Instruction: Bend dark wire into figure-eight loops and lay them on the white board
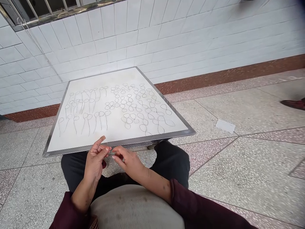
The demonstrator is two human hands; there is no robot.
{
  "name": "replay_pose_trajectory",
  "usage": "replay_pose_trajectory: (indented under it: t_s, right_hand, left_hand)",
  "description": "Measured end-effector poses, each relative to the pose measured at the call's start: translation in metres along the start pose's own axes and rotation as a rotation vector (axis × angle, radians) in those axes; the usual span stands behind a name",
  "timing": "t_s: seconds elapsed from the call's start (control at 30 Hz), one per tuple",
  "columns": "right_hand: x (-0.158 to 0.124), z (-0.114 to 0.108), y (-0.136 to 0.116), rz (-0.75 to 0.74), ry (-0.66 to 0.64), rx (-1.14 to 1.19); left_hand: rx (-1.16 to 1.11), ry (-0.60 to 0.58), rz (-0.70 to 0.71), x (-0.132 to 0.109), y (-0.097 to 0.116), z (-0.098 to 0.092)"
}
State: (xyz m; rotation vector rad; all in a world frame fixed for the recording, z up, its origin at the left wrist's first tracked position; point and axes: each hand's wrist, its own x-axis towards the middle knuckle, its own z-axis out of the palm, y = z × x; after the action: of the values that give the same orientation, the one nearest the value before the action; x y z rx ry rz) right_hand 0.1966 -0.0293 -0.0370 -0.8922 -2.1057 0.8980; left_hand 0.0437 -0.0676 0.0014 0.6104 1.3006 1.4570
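Observation:
Between the thumb and fingers of my left hand [94, 157] is a thin wire [100, 147], curved into a small loop near the fingertips. My right hand [130, 161] comes in from the right with thumb and forefinger bent toward each other, close to the left fingertips. What those right fingers pinch is too fine to make out. Both hands are just off the near edge of a white board [83, 143] with a metal rim. On its left part lie rows of single wire loops with tails [76, 118]; on its right part lie several wire pieces with two or more loops [144, 128].
The board spans my knees, its far side by a white tiled wall [166, 38]. A barred window [47, 9] is at upper left. A white paper [225, 126] lies on the speckled floor to the right, and a dark red shoe [294, 104] shows at the right edge.

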Motion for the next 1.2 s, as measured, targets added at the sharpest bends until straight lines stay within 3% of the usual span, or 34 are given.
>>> replay_pose_trajectory:
  t_s: [0.17,0.43,0.9,1.03,1.2]
  right_hand:
    - [0.007,0.003,-0.005,0.149,-0.09,0.171]
    - [0.007,0.004,-0.004,0.165,-0.128,0.392]
    - [0.005,0.007,0.0,0.179,-0.196,0.468]
    - [0.006,0.007,-0.002,0.161,-0.195,0.411]
    - [0.009,0.007,-0.005,0.156,-0.128,0.122]
  left_hand:
    - [0.067,-0.04,0.01,0.001,-0.003,-0.001]
    - [0.186,-0.045,0.093,0.001,-0.003,-0.004]
    - [0.083,-0.038,0.081,0.004,0.0,0.002]
    - [0.09,-0.003,0.099,0.005,0.0,0.007]
    - [0.104,0.056,0.125,0.005,-0.005,0.01]
